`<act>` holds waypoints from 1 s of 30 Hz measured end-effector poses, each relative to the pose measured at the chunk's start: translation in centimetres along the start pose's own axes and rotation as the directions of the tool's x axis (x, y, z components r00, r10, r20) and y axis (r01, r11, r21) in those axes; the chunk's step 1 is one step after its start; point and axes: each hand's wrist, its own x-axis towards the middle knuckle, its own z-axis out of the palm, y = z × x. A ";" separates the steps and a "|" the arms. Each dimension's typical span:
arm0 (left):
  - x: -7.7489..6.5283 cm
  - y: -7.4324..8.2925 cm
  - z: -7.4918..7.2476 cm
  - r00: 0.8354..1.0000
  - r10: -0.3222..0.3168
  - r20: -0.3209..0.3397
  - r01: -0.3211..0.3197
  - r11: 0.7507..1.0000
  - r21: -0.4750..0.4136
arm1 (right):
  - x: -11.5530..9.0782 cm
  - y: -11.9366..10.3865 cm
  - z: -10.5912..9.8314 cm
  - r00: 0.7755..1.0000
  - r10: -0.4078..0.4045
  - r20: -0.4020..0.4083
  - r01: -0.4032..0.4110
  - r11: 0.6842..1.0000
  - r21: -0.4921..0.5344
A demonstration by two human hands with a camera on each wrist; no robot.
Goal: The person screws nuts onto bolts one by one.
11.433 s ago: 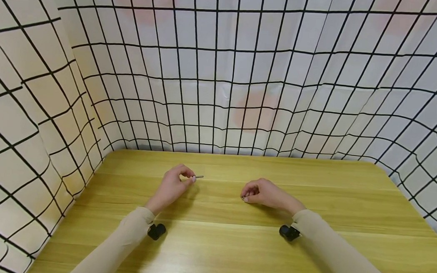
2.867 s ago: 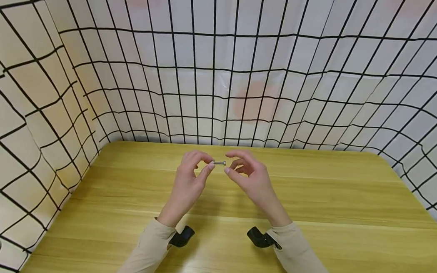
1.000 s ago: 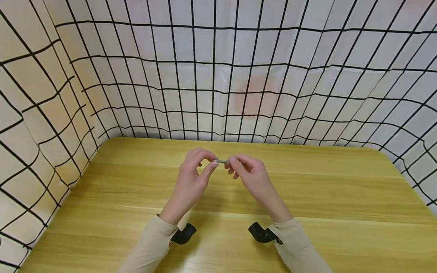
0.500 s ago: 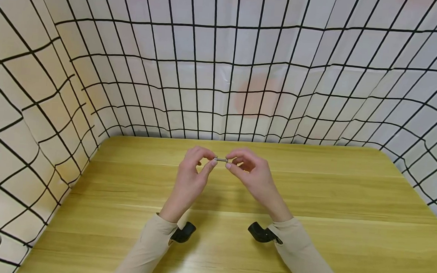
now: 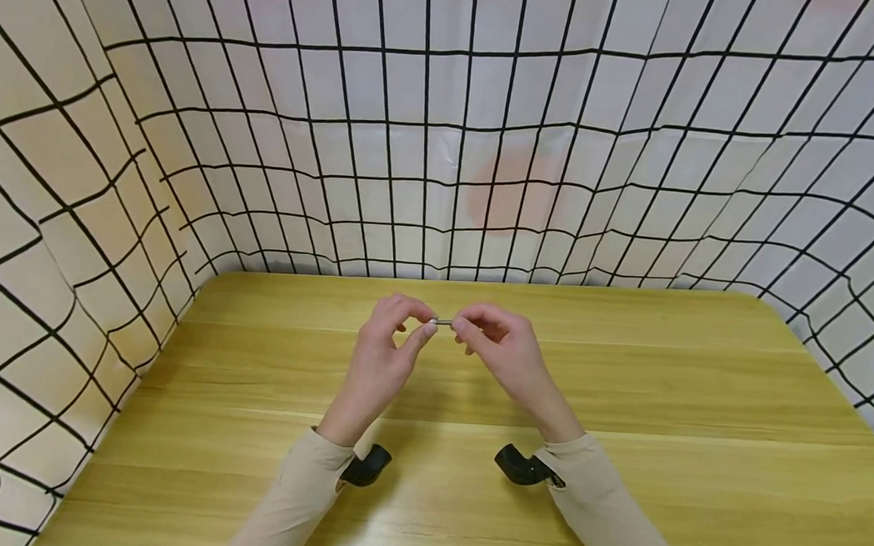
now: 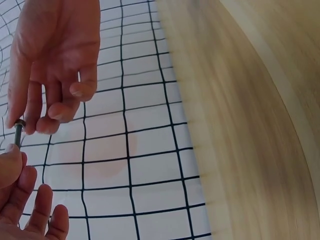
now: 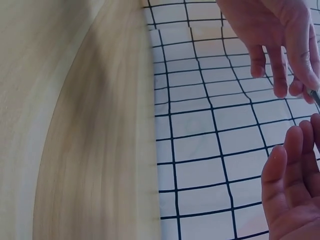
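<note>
metal bolt [image 5: 445,322], left grip [image 5: 381,349] to right grip [image 5: 509,354]

Booth-like workspace, wooden table [image 5: 696,456], gridded sheeting [image 5: 448,90]

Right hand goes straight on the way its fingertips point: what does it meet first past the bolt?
Likely the left hand, which pinches the far end of the bolt. The right hand points along it in the head view; exact depth alignment is unclear.
</note>
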 end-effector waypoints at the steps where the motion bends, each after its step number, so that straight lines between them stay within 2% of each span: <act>1: 0.0 0.0 0.0 1.000 0.002 0.004 -0.002 1.000 -0.001 | 0.0 0.0 0.0 1.000 0.005 0.000 -0.005 1.000 0.004; 4: -0.1 0.1 0.1 1.000 0.007 0.010 -0.007 1.000 -0.004 | 0.1 0.0 0.1 1.000 0.018 -0.003 -0.018 1.000 0.014; 10: -0.2 0.1 0.3 1.000 0.018 0.011 -0.018 1.000 -0.009 | 0.4 2.5 0.0 0.999 0.043 -0.022 -0.042 0.998 0.038; 17: -0.1 0.0 0.1 0.999 0.002 -0.032 -0.002 1.000 -0.003 | 0.5 3.4 -0.2 0.999 0.047 -0.008 -0.047 0.999 0.002; 19: 0.0 -0.1 0.0 0.999 -0.005 -0.041 0.005 1.000 0.000 | 0.5 3.3 -0.2 0.999 0.042 -0.010 -0.042 0.999 -0.004; 26: 0.0 -0.3 -0.1 0.999 -0.008 -0.039 0.009 1.000 0.008 | 0.0 -0.1 0.0 1.000 0.012 -0.020 -0.012 1.000 -0.023; 30: 0.0 -0.3 -0.2 0.999 -0.006 -0.038 0.006 1.000 0.009 | -0.1 -0.4 0.0 0.999 -0.038 -0.020 0.037 0.998 -0.052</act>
